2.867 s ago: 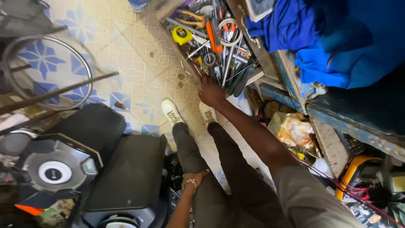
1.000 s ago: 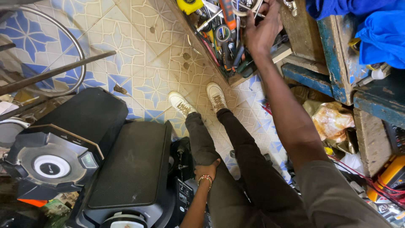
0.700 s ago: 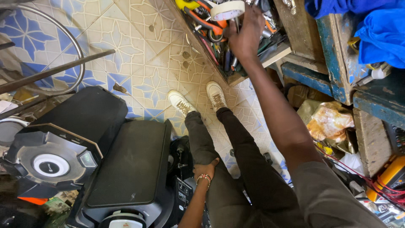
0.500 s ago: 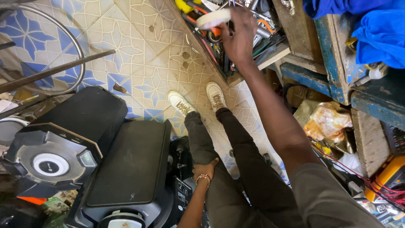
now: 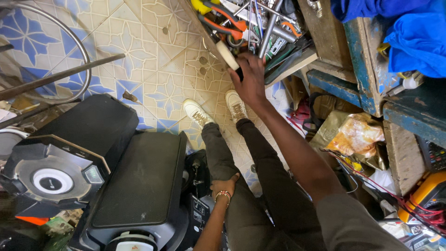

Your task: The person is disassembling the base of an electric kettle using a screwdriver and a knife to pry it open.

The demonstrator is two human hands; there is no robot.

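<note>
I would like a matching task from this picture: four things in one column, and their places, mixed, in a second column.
Things:
1. right hand
2. left hand
3. blue cloth
4. black speaker

Places:
A. top right, on the blue bench
B. resting on the person's left thigh
C. at the tool tray, holding a white roll of tape
D. on the floor, left of the legs

Pairs: 1-C, 2-B, 3-A, 4-D

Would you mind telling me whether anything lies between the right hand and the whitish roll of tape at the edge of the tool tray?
Nothing visible does. The right hand already grips the roll of tape at the near edge of the tool tray; the pliers and other tools lie behind the roll, not between it and the hand.
</note>
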